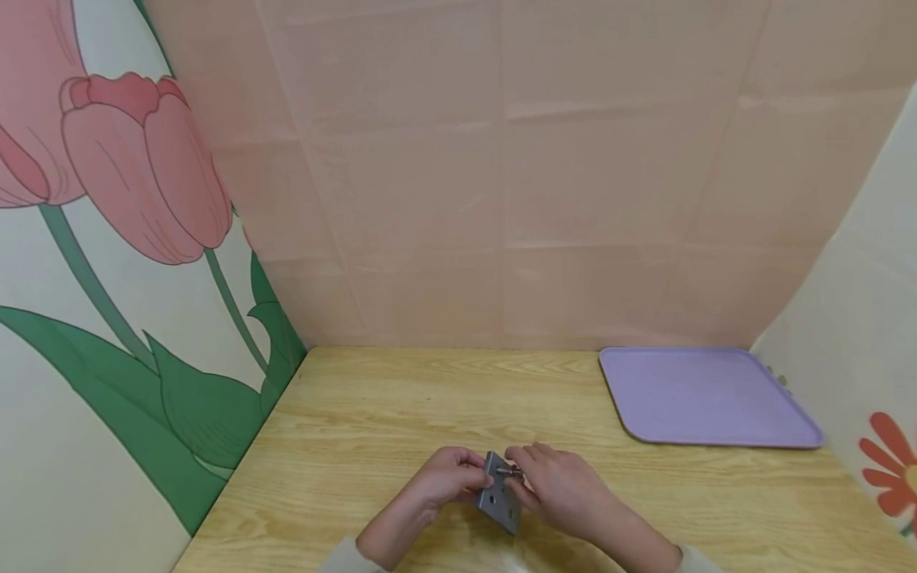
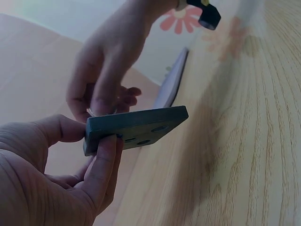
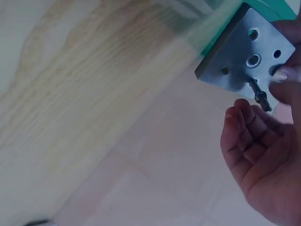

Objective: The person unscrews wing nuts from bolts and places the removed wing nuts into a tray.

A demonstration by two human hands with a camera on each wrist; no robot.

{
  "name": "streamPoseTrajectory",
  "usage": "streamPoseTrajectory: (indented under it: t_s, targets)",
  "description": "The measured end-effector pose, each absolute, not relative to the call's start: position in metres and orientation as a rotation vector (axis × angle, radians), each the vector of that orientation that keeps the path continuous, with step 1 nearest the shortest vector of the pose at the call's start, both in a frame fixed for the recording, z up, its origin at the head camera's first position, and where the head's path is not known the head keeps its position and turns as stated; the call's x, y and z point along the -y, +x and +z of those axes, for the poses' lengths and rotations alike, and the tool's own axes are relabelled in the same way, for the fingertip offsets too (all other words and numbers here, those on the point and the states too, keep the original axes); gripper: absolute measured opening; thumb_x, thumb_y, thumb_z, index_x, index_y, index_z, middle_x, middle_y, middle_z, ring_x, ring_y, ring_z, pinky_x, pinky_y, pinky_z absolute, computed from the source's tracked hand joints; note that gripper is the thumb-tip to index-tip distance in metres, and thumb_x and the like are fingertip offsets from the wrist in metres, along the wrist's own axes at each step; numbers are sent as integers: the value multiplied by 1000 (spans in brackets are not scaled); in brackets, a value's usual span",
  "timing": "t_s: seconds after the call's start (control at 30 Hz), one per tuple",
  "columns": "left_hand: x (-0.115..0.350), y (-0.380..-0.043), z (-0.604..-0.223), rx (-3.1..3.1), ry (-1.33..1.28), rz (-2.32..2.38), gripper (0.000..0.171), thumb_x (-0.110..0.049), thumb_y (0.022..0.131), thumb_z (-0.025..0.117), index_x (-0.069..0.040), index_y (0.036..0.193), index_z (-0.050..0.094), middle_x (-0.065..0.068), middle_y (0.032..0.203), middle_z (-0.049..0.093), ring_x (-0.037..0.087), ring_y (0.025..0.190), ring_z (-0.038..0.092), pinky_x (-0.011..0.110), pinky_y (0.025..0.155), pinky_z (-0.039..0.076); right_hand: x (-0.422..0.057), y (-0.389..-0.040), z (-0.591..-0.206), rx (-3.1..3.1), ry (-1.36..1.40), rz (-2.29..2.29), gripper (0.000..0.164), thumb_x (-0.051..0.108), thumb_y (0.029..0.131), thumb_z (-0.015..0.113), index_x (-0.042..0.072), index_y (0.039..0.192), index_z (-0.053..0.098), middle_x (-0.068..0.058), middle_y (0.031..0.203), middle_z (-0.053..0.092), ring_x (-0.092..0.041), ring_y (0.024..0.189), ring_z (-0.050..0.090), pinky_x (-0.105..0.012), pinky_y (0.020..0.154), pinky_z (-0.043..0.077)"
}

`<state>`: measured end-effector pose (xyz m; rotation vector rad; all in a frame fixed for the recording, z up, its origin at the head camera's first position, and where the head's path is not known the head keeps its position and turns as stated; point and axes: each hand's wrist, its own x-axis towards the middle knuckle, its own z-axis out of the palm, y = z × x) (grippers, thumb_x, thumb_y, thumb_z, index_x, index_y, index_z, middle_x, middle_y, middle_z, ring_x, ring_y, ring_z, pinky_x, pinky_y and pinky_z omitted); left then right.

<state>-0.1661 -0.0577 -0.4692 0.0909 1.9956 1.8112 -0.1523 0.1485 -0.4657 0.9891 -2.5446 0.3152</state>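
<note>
A thick grey metal plate (image 1: 496, 500) with several round holes is tilted above the wooden table. My left hand (image 1: 450, 477) grips its edge, thumb on one face and fingers on the other, as the left wrist view also shows. From one hole of the plate (image 3: 240, 56) sticks a small stepped metal pin (image 3: 261, 96), like a screw, its outer end bare. My right hand (image 1: 566, 489) is cupped around that end. In the right wrist view the loosely curled fingertips (image 3: 240, 108) stand a little apart from the pin.
A purple tray (image 1: 709, 398) lies on the wooden table (image 1: 372, 414) at the back right. A pinkish sheet (image 1: 501, 199) hangs behind the table. Flower-printed walls (image 1: 107, 278) stand on both sides. A black device (image 2: 209, 16) sits at my right wrist.
</note>
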Motion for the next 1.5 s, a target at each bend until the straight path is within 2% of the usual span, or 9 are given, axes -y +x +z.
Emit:
streamPoseTrajectory:
  t_s: [0.17,0.23,0.43,0.67,0.93,1.1,1.23,1.33,1.5]
  targets:
    - [59,-165,-467,-1988,78,1796,22,-4,75,65,3,95,63,9,89,66,16,75,64,31,66,55,-147,-153,-460,2850,736,755,36,49,95,41,20,100,61,16,66,52,1,54,44,-20,47,37]
    - [59,-165,-466,-1988,65,1788,22,-4,74,65,2,95,63,9,90,66,17,76,64,31,66,54,-148,-154,-458,2947,639,989,43,53,95,35,19,94,62,11,64,54,-4,52,46,-23,46,38]
    - [59,-165,-466,-1997,63,1784,24,-5,73,66,2,95,63,8,90,66,17,77,64,31,66,54,-150,-156,-462,3012,412,1813,61,55,95,34,2,90,63,-8,64,63,-14,49,51,-29,41,43]
    - [58,-165,-468,-1991,80,1789,23,-5,72,65,2,94,63,8,88,67,16,75,64,30,65,54,-147,-156,-463,3024,334,2072,63,58,93,34,3,82,63,-1,58,60,-10,47,47,-22,42,36]
    - [57,-164,-471,-1977,84,1800,22,-4,73,65,3,94,64,7,88,67,16,76,64,30,65,54,-145,-155,-462,3051,391,1918,57,55,93,40,4,80,62,-2,58,59,-11,46,48,-24,41,39]
    - [58,-164,-472,-1976,102,1799,22,-5,74,65,4,95,63,7,89,67,16,76,65,30,65,54,-147,-155,-461,3031,748,1187,39,47,93,47,14,82,63,7,61,56,-4,49,47,-23,43,39]
    - [58,-165,-471,-1979,103,1793,23,-5,74,65,4,95,63,7,89,67,16,75,64,29,64,54,-147,-152,-459,2774,993,464,21,39,88,59,18,84,61,15,65,52,0,54,43,-18,43,34]
    - [57,-165,-471,-1980,85,1788,22,-5,74,65,3,95,64,7,89,67,15,75,64,29,64,54,-147,-152,-459,2538,1064,142,20,35,82,67,18,81,57,13,66,51,-2,56,43,-18,41,32]
    - [57,-166,-469,-1981,61,1782,21,-4,74,65,2,95,64,7,89,67,15,76,63,29,65,54,-147,-154,-461,2351,1101,-41,23,33,79,70,17,78,54,10,66,53,-6,57,46,-19,40,33]
